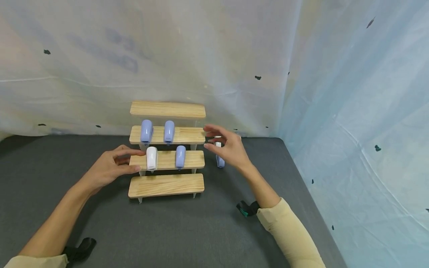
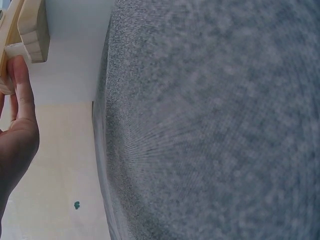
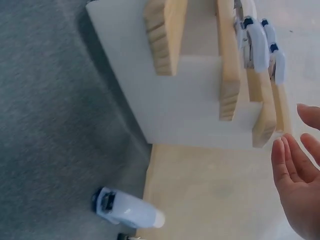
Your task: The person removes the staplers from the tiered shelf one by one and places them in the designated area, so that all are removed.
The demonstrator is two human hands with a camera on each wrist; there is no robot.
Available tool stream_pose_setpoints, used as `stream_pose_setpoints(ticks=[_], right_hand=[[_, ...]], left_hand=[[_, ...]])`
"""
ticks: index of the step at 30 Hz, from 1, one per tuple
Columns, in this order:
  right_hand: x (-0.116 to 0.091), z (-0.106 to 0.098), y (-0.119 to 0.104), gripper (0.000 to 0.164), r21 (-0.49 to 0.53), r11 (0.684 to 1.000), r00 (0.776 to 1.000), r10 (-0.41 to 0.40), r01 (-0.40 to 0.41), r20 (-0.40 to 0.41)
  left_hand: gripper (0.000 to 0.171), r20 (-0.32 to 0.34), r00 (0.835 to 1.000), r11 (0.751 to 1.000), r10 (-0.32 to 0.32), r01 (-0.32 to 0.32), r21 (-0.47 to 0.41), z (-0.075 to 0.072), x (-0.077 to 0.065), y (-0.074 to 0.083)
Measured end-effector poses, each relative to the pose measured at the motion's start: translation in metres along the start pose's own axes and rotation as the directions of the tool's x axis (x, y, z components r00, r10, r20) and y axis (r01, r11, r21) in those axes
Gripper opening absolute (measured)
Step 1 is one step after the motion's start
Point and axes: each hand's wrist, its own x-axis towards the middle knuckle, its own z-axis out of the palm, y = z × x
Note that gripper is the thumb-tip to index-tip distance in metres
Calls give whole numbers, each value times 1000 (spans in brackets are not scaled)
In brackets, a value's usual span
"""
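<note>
A stepped display stand with wooden shelves (image 1: 166, 185) stands on the dark table. Two lavender mini staplers (image 1: 146, 131) sit on its second shelf from the top. One step below are a white mini stapler (image 1: 152, 158) and another lavender stapler (image 1: 180, 156). My left hand (image 1: 106, 167) holds the left end of that lower shelf between thumb and fingers. At the right end of the shelf above, my right hand (image 1: 229, 147) has its fingers extended and thumb apart; whether the fingertips touch the wood I cannot tell. Beyond it, a stapler (image 3: 130, 207) is on the table, partly hidden in the head view.
The top shelf (image 1: 167, 109) and the bottom shelf have no staplers. Pale plastic sheeting (image 1: 214, 56) with dark marks hangs behind the table and along its right side. Black straps (image 1: 248, 209) are on both wrists. Clear side panels (image 3: 190, 110) carry the boards.
</note>
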Motion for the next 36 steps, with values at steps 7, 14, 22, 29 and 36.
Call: stream_pose_setpoints(ticks=[7,14,22,29,36], right_hand=[[8,7,-1,51,-1,1000,1000,-13,13,15],[19,15,26,53,5,999,999,-33,33,30],[28,23,-6,50,26,1000,998,-8,7,60],[34,32,-4,51,39,999,998,-13,11,54],[45,39,16,54,37,999,996,9,-12,88]], left_hand=[[49,4,1000,1000,3,-3,-20,-1,2,-1],[50,-1,1000,1000,-1,1,-4,-1,3,0],[49,-9,1000,1000,14,-14,-5,1,3,-2],[51,0,1000,1000,-3,3,-25,2,2,0],[51,15,1000,998,-7,8,-61,0,0,1]])
